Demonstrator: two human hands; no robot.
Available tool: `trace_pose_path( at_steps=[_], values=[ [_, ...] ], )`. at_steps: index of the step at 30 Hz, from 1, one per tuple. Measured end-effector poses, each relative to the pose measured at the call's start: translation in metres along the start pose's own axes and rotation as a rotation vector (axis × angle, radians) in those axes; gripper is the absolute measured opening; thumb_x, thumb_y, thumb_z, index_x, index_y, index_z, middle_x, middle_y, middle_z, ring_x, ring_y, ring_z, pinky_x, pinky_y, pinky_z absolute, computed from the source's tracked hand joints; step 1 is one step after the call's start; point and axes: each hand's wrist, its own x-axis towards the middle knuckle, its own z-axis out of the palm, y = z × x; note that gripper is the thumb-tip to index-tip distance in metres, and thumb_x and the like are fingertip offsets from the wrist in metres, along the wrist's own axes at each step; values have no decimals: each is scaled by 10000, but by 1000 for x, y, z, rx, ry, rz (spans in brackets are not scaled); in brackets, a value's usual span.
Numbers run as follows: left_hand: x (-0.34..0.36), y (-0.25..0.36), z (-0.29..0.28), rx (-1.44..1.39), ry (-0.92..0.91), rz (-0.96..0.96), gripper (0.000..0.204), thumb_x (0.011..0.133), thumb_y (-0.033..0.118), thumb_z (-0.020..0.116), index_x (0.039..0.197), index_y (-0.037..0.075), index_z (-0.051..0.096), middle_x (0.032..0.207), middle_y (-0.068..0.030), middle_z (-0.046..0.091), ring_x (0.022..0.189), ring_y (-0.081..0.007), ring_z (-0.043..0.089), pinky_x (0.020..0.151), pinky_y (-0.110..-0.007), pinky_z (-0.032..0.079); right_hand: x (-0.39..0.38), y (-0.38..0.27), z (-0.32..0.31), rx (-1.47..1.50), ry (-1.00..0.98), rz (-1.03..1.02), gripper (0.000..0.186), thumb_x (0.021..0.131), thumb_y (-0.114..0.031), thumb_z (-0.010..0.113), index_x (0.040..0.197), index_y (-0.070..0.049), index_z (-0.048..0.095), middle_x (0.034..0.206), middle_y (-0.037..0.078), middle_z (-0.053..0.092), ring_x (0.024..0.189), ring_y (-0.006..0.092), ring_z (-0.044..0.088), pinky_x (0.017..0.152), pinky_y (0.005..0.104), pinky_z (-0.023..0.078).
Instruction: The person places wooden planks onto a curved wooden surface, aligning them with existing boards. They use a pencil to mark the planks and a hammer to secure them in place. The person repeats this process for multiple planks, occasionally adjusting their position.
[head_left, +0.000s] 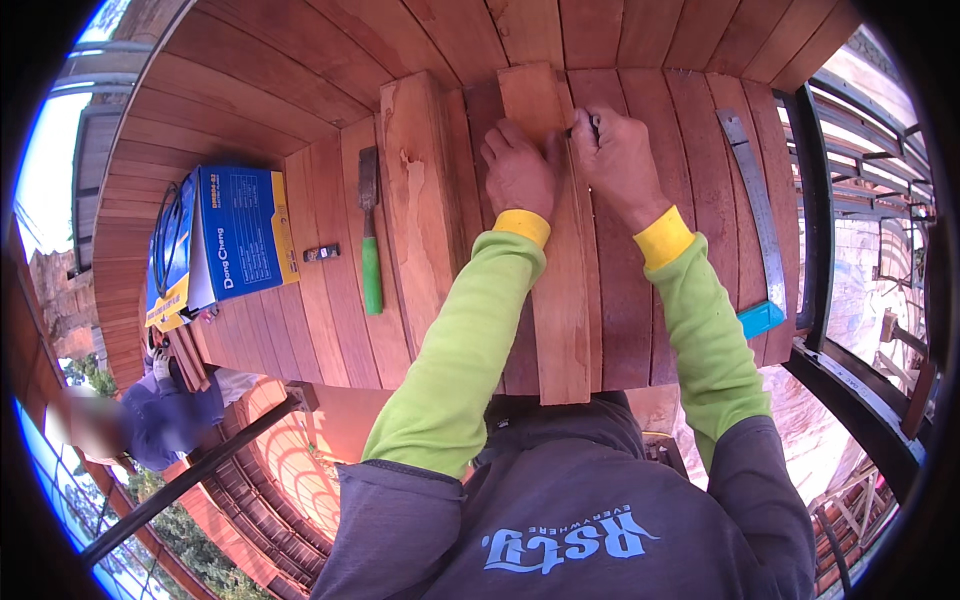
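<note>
A long wooden beam (562, 290) lies lengthwise in front of me on the slatted wooden table. My left hand (520, 172) is closed over its left edge near the far end, fingers bent and thumb on the top face. Beside it, my right hand (618, 160) pinches a thin dark pencil-like thing (596, 122) at the beam's right edge; most of that thing is hidden by the fingers. To the left of my left hand lies a second beam (420, 200) with a rough, torn patch on its face. A chisel (370, 270) with a green handle rests left of that beam.
A try square (752, 200) with a teal stock lies at the table's right side. On the left stand a blue and yellow box (240, 230) with a black cable and a small black object (321, 253). Another person (170, 415) is beyond the table's left end; metal railings (870, 150) run at right.
</note>
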Motion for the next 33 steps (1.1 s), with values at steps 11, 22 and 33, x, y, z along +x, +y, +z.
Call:
trace_pose_path(
  at_steps=[11, 22, 33],
  values=[
    [-1, 4, -4, 12, -55, 18, 580, 822, 405, 620, 1107, -61, 425, 993, -211, 475, 977, -379, 515, 767, -444, 509, 89, 44, 20, -5, 56, -40, 244, 871, -170, 535, 750, 39, 576, 693, 247, 589, 665, 420, 586, 627, 467, 470],
    [-2, 6, -4, 32, -31, 50, 543, 852, 408, 583, 1068, -68, 433, 991, -220, 481, 948, -372, 523, 795, -430, 491, -91, -32, -31, -1, -88, 138, 175, 861, -111, 576, 759, -10, 475, 618, 231, 542, 605, 396, 577, 497, 462, 443],
    [3, 16, -9, -78, -87, -68, 610, 838, 365, 609, 1172, -100, 398, 1028, -211, 472, 974, -353, 517, 772, -380, 529, -121, -34, -47, 172, 73, 319, 104, 925, -90, 550, 916, -5, 608, 661, 56, 554, 530, 104, 505, 474, 260, 390]
  ],
)
